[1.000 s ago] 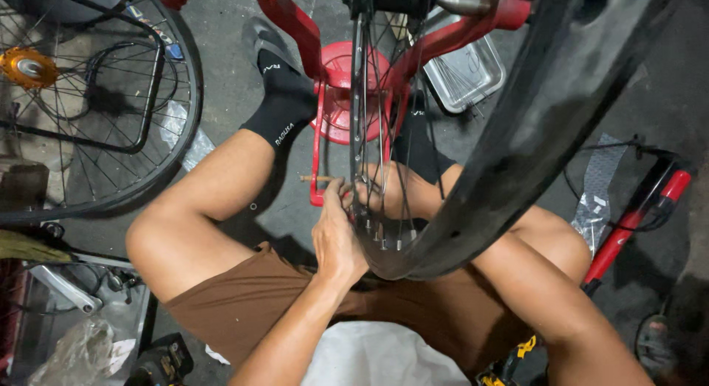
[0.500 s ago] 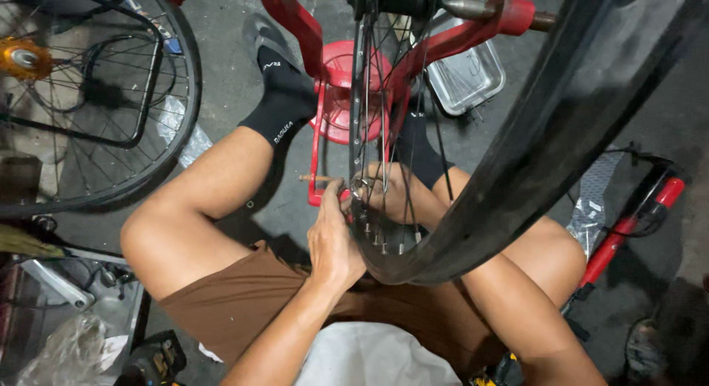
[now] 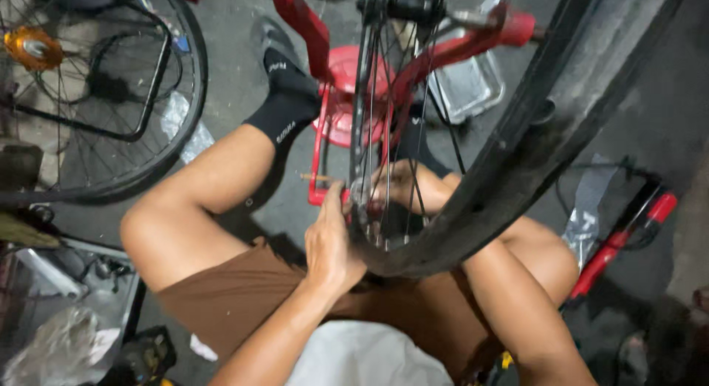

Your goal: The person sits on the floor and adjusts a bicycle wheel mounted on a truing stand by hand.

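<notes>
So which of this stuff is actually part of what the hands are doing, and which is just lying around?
In use:
- left hand, at the rim
- right hand, behind the spokes
- spoked bicycle wheel
- red truing stand holding it

Lying about:
- second wheel with orange hub
- red floor pump
- metal tray
- crumpled plastic bag

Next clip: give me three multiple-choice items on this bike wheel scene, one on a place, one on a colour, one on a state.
1. Where is the second spoked wheel?
A. upper left, on the floor
B. on the lap
C. lower right

2. What colour is the metal truing stand holding the black-tyred wheel?
A. blue
B. red
C. yellow

3. What is the left hand doing?
A. resting on a knee
B. hanging free
C. touching the wheel's rim

Answers: 1 A, it lies beyond the left leg; 2 B, its arms and base are red; 3 C, its fingers meet the rim by the spokes.
</notes>
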